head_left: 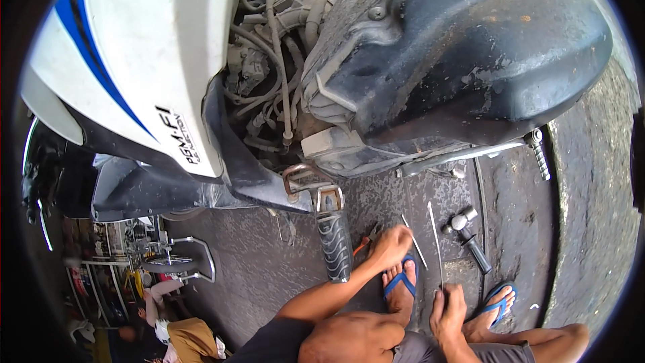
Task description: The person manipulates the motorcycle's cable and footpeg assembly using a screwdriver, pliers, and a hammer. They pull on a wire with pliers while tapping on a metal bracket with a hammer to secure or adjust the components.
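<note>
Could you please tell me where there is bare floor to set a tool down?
The widest bare floor lies between the footrest and parked wheel; a smaller patch lies right of the hammer. Crowded: between footrest and hammer, with left hand, orange tool, thin rods.

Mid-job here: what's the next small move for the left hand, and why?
Perhaps bring the left hand across to steady the far end of the thin metal rod: the right hand grips only its near end, and neither hand holds the far one.
</note>
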A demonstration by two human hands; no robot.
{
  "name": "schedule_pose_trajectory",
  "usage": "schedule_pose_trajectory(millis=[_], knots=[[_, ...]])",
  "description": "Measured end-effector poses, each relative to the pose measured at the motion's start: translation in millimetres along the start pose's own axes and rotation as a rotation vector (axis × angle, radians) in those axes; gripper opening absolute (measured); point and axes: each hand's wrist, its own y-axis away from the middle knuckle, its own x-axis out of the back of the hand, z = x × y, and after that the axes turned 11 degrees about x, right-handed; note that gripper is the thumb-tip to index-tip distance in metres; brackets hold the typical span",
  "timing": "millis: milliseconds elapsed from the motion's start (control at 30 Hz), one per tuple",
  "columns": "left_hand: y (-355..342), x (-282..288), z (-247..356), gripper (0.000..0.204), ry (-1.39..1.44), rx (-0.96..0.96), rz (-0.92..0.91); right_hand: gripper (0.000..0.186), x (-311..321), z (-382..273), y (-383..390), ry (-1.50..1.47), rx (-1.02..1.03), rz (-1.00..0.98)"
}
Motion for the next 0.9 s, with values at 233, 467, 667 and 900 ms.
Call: schedule_pose_trajectory(millis=[233,467,667,900], knots=[[143.9,107.4,124.6,0.035,0.257,-0.614,-0.746,0.027,54.0,-63.1,0.8,-0.202,0.134,-0.182],[224.3,156.1,176.1,0.037,0.653,-0.209,-0.357,0.040,94.1,-97.6,1.7,-0.479,0.147,-0.263],[215.1,179.9,187.3,0.024,0.507,-0.122,0.114,0.035,110.4,-146.1,-50.7,-0.547,-0.093,-0.349],[199.1,188.0,185.5,0.016,0.548,-0.144,0.152,0.027,96.2,-126.8,-51.7,-0.660,-0.175,-0.306]])
